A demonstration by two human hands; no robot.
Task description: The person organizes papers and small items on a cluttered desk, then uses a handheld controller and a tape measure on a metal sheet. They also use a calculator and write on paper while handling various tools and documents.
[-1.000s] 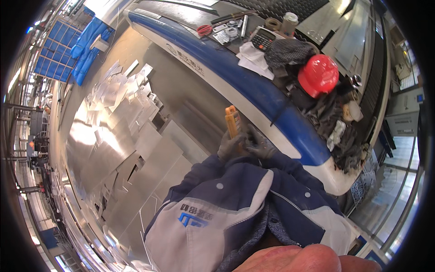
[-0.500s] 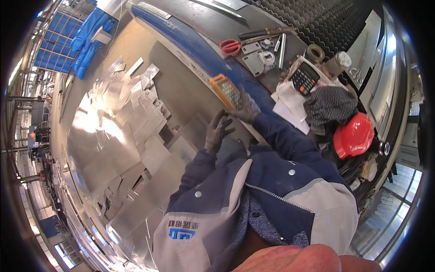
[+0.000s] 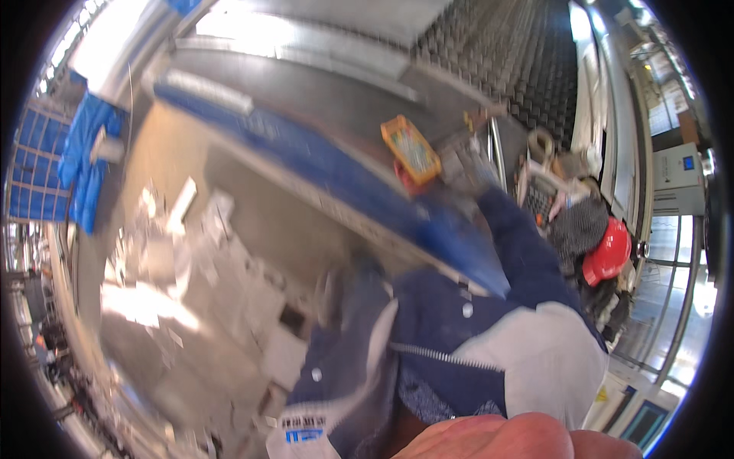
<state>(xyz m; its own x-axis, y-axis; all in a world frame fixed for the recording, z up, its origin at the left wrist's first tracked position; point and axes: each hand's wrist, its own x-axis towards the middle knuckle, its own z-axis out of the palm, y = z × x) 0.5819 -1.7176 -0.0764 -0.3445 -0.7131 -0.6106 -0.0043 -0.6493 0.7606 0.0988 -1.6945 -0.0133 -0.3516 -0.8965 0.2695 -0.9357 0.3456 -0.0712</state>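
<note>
My right arm reaches forward over the blue machine edge (image 3: 306, 157). Its dark-gloved right hand (image 3: 456, 186), smeared by motion, is at the lower end of a yellow remote control (image 3: 413, 149) with a panel of keys, and seems closed on it. The remote control is tilted above the dark metal surface (image 3: 344, 103), partly covering the red-handled scissors (image 3: 407, 177). My left hand (image 3: 329, 297), also gloved, stays low near my jacket beside the sheet-metal pieces; blur hides its fingers.
Thin metal offcuts (image 3: 229, 268) lie heaped on the left. At right are a calculator (image 3: 541, 197), a tape roll (image 3: 540, 144), a patterned dark cloth (image 3: 579, 229) and a red hard hat (image 3: 608, 252). Ridged dark slats (image 3: 508, 65) stretch behind.
My right hand has carried the yellow remote control forward, from the blue edge to above the scissors. My left hand has drawn back toward my body. The whole view has turned.
</note>
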